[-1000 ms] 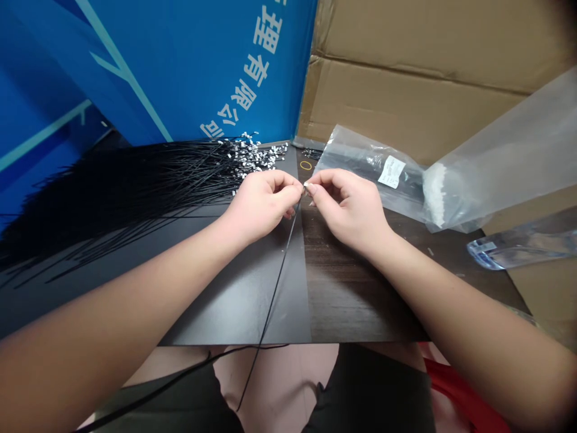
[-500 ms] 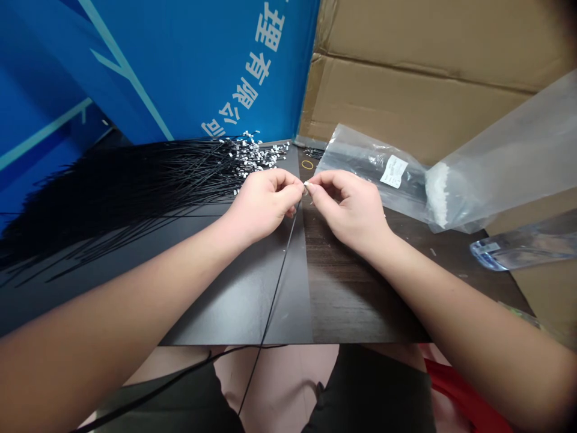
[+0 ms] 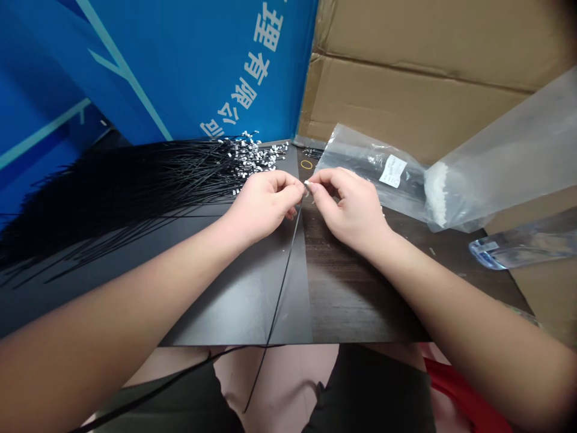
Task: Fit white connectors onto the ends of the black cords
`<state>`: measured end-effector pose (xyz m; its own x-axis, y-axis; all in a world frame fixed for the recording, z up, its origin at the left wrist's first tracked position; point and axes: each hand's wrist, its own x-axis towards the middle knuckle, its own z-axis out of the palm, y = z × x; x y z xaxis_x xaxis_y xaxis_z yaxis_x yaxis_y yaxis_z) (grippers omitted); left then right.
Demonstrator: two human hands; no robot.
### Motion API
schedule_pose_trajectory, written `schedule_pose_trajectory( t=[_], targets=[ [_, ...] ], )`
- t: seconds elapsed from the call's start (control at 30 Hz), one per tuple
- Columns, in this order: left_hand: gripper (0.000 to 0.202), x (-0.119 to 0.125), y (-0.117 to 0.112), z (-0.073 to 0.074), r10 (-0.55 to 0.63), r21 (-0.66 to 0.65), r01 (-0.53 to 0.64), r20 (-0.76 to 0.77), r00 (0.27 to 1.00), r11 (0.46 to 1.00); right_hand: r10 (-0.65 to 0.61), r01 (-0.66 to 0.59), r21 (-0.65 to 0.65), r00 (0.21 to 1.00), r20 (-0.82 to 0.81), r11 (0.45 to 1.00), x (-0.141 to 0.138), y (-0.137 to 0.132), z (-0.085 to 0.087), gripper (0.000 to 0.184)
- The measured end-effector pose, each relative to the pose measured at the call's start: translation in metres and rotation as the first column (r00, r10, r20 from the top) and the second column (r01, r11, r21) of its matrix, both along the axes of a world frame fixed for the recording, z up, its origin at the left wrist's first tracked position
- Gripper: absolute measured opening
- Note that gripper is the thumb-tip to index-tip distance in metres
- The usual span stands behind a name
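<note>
Left hand [image 3: 265, 203] pinching a black wire [image 3: 282, 282] near its upper end, right hand [image 3: 354, 203] gripping a white piece [image 3: 307, 184] there, wire hanging past the bench [image 3: 360, 300] edge, bundle [image 3: 135, 186] at left.

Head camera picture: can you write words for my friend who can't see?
The left hand pinches a thin black strand and the right hand a tiny white piece, over a dark table. A heap of white-tipped black strands lies left, a clear bag right.
</note>
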<state>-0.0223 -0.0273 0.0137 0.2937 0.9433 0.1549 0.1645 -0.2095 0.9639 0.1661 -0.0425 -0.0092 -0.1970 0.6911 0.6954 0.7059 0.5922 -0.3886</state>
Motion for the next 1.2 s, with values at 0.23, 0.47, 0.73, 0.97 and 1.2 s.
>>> schedule_pose_trajectory(
  t=[0.23, 0.47, 0.73, 0.97, 1.2],
  targets=[
    [0.01, -0.0007, 0.0021, -0.0023, -0.002, 0.01, 0.002, -0.013, 1.0, 1.0, 0.01, -0.01, -0.002, 1.0, 0.018, 1.0, 0.0005, 0.0003, 0.0005, 0.009],
    [0.012, -0.0012, 0.001, -0.0023, 0.008, 0.038, -0.007, -0.034, 0.999, 0.999, 0.016, -0.017, 0.015, 0.999, 0.036, 1.0, 0.0003, -0.0009, 0.0015, 0.01],
    [0.012, -0.0012, -0.0013, 0.0009, 0.016, 0.037, -0.014, -0.049, 0.999, 0.999, 0.009, -0.011, 0.021, 0.997, 0.074, 1.0, 0.0005, -0.0017, 0.0021, 0.011],
    [0.013, -0.0005, -0.002, 0.0015, 0.018, 0.041, -0.016, -0.059, 0.998, 0.999, 0.002, -0.008, 0.047, 0.99, 0.14, 0.999, 0.0016, -0.0022, 0.0037, 0.013],
    [0.014, -0.001, -0.0012, 0.0012, 0.015, 0.062, -0.01, -0.068, 0.998, 0.998, -0.003, -0.016, 0.088, 0.978, 0.207, 0.996, 0.0034, -0.002, 0.0032, 0.015]
  ],
)
